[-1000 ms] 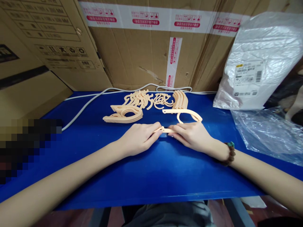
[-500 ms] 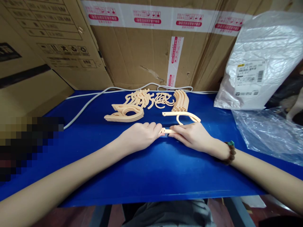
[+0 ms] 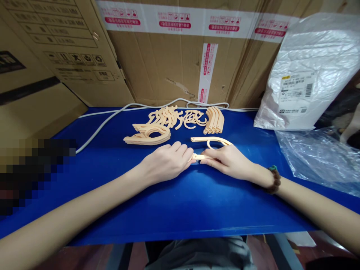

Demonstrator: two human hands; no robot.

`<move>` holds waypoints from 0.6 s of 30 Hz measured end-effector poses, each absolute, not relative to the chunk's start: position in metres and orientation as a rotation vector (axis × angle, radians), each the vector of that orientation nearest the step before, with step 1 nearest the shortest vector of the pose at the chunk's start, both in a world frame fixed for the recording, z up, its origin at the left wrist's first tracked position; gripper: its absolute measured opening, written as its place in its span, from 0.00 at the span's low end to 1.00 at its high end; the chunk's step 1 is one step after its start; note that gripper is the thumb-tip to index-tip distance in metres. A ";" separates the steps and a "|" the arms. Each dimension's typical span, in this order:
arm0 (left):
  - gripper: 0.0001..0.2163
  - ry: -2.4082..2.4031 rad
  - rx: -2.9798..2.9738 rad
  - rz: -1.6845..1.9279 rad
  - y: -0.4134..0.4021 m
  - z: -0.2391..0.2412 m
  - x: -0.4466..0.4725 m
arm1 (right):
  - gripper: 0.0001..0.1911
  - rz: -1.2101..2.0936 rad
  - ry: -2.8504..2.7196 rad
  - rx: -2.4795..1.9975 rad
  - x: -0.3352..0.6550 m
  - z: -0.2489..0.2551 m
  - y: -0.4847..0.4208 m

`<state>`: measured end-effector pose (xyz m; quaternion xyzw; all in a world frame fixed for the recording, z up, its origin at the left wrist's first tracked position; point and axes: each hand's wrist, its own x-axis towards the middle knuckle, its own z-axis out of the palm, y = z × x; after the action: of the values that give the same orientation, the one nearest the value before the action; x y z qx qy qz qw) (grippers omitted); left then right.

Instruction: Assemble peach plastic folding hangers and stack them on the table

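Note:
Between my hands is a cream plastic folding clothes hanger [image 3: 212, 138]. One long arm of it rises behind my right hand, with a curved loop under it. My right hand [image 3: 232, 161] pinches the hanger's nearer bar, thumb and fingers pressed together. My left hand [image 3: 170, 159] is closed round the other end of that bar at the joint; its fingers cover most of what they grip. Behind the left hand lies a stack of curved hanger pieces [image 3: 147, 139]. Farther back are a heap of hooks [image 3: 194, 118] and a row of stacked hanger arms [image 3: 215, 120].
Cardboard boxes [image 3: 168, 60] stand behind the blue table [image 3: 174, 210]. A white cable [image 3: 104, 125] runs along the back and left. At right stand a silvery-white plastic mailer bag [image 3: 298, 75] and a clear plastic sheet [image 3: 315, 161].
The hanger's upper arm has shifted slightly down and left, and its far end is now more hidden by my right hand. Both hands keep their hold with small movements.

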<state>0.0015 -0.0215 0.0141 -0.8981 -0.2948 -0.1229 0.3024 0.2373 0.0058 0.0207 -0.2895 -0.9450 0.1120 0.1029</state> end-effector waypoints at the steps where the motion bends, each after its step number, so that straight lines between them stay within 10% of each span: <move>1: 0.13 -0.782 -2.388 -0.320 -0.022 0.014 0.002 | 0.24 0.343 -2.795 -0.852 0.238 0.021 0.006; 18: 0.13 -0.733 -2.495 -0.434 -0.018 0.013 0.000 | 0.25 -0.047 -2.803 -0.779 0.240 0.014 0.005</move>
<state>-0.0003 -0.0182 0.0128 -0.9164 -0.2693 -0.1594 0.2497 0.2403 0.0050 0.0136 -0.2660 -0.9569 -0.0161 0.1155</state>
